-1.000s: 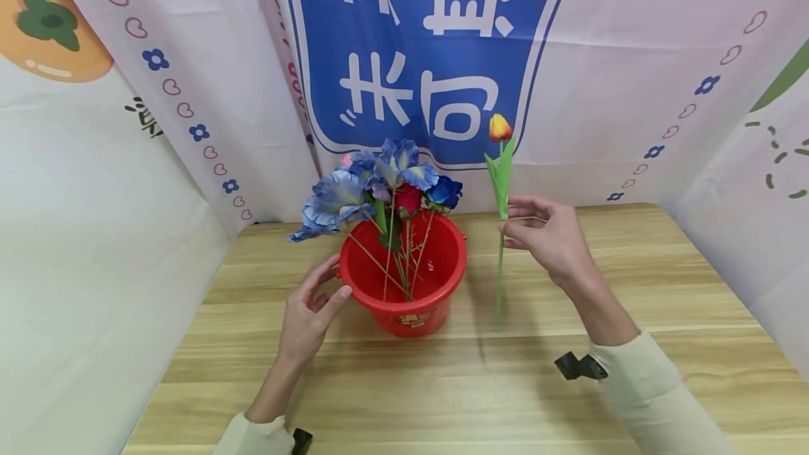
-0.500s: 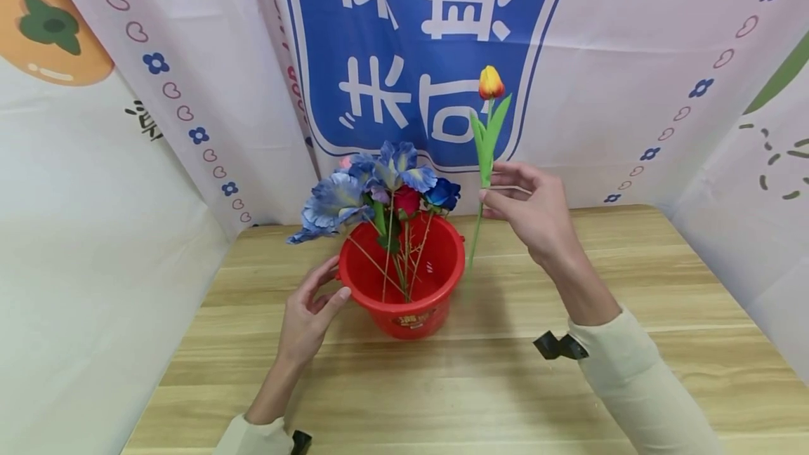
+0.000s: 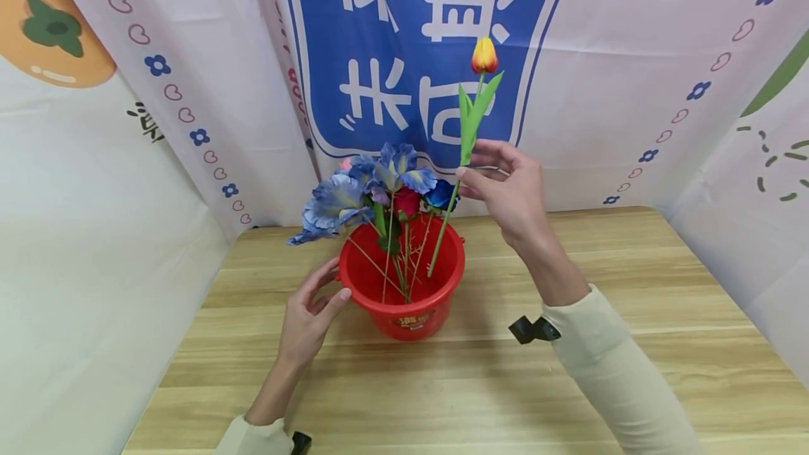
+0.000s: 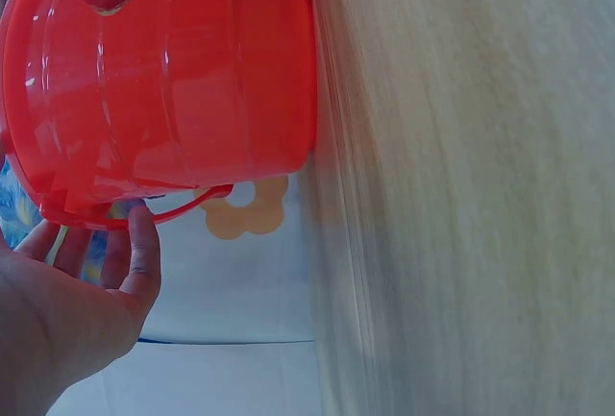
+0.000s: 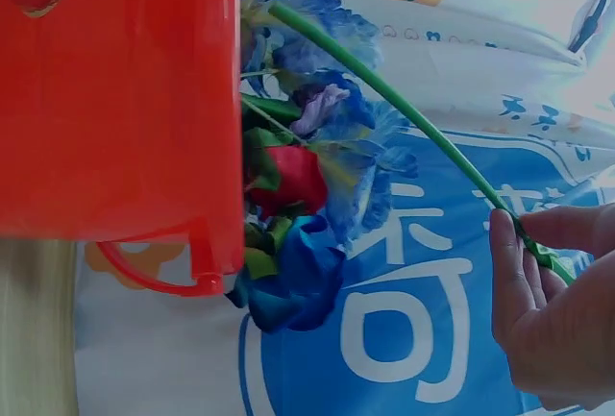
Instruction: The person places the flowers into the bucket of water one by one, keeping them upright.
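My right hand [image 3: 515,192] pinches the green stem of a red-and-yellow tulip [image 3: 484,56] just below its leaves. The tulip leans with its bloom up. In the right wrist view the stem's lower end [image 5: 279,12] hangs just above the mouth of a red bucket [image 3: 392,318]. My left hand [image 3: 310,314] holds the bucket's left side, fingers and thumb at the rim by the handle [image 4: 187,207]. Inside stand artificial flowers: large pale-blue irises [image 3: 338,199], a red rose [image 3: 406,201] and a dark-blue rose [image 3: 440,192], their thin stems crossing.
The bucket stands on a light wooden table [image 3: 569,251], close to its back edge. A white cloth backdrop with a blue sign [image 3: 420,41] hangs right behind it, and white cloth [image 3: 95,265] hangs at the left side too. Black wrist devices [image 3: 534,329] sit at the sleeves.
My right hand has lifted the tulip and moved it left, from beside the bucket to over its opening; the stem now tilts. My left hand and the bucket stay put.
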The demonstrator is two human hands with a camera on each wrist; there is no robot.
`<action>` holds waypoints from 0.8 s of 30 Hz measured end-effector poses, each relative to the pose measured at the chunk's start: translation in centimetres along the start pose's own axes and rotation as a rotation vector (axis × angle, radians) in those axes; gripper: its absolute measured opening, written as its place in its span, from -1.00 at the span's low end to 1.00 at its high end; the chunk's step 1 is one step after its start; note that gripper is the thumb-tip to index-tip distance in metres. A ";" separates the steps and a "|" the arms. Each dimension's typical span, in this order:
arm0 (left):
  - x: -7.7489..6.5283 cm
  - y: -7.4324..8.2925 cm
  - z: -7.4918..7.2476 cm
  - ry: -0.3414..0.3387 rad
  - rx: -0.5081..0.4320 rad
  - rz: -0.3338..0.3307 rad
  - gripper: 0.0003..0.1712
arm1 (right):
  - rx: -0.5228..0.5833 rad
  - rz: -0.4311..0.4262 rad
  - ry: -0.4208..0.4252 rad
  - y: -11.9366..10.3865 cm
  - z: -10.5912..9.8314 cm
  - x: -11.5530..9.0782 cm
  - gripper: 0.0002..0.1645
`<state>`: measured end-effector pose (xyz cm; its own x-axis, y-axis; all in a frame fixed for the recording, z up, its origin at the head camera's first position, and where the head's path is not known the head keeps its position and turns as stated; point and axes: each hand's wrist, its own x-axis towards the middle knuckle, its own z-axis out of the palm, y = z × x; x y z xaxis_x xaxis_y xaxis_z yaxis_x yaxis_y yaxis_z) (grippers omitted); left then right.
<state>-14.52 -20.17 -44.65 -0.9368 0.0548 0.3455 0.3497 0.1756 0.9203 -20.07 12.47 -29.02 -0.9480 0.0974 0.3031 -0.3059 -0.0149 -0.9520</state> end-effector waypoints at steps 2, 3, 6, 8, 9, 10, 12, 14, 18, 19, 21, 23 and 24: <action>0.0 0.0 0.0 0.000 0.000 0.000 -0.34 | -0.006 0.000 0.004 0.5 0.4 0.3 -0.50; 0.0 0.0 0.0 0.000 0.001 -0.001 -0.34 | -0.008 0.001 0.003 0.8 0.5 0.3 -0.50; 0.0 0.0 0.0 -0.001 0.001 -0.002 -0.34 | -0.017 0.012 -0.005 1.8 0.9 0.5 -0.51; 0.0 0.1 0.0 -0.003 0.002 -0.004 -0.34 | -0.028 0.016 -0.010 2.5 1.1 0.6 -0.51; 0.0 0.1 0.0 -0.003 0.003 -0.005 -0.34 | -0.035 0.021 -0.010 2.8 1.3 0.5 -0.51; 0.0 0.1 0.0 -0.003 0.004 -0.006 -0.34 | -0.045 0.027 -0.010 3.2 1.4 0.5 -0.51; 0.0 0.1 0.0 -0.004 0.005 -0.006 -0.34 | -0.069 0.036 -0.012 3.9 1.7 0.4 -0.50; 0.0 0.0 0.0 -0.003 0.005 -0.006 -0.34 | -0.110 0.043 -0.015 4.6 2.0 0.2 -0.50; 0.0 0.0 0.0 -0.003 0.005 -0.007 -0.34 | -0.186 0.052 -0.026 5.6 2.7 -0.1 -0.53; 0.0 0.0 0.0 -0.004 0.006 -0.008 -0.34 | -0.202 0.055 -0.028 5.8 2.9 -0.2 -0.53; 0.0 -0.1 0.0 -0.004 0.008 -0.010 -0.34 | -0.224 0.056 -0.038 6.2 3.3 -0.4 -0.54; 0.0 -0.1 -0.1 -0.004 0.010 -0.013 -0.34 | -0.257 0.056 -0.048 6.4 3.6 -0.5 -0.56; 0.0 -0.1 -0.1 -0.004 0.011 -0.014 -0.34 | -0.275 0.055 -0.052 6.5 3.8 -0.6 -0.57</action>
<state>-14.55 -20.24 -44.73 -0.9418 0.0562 0.3314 0.3359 0.1873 0.9231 -21.83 8.52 -35.27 -0.9679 0.0525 0.2458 -0.2252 0.2528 -0.9410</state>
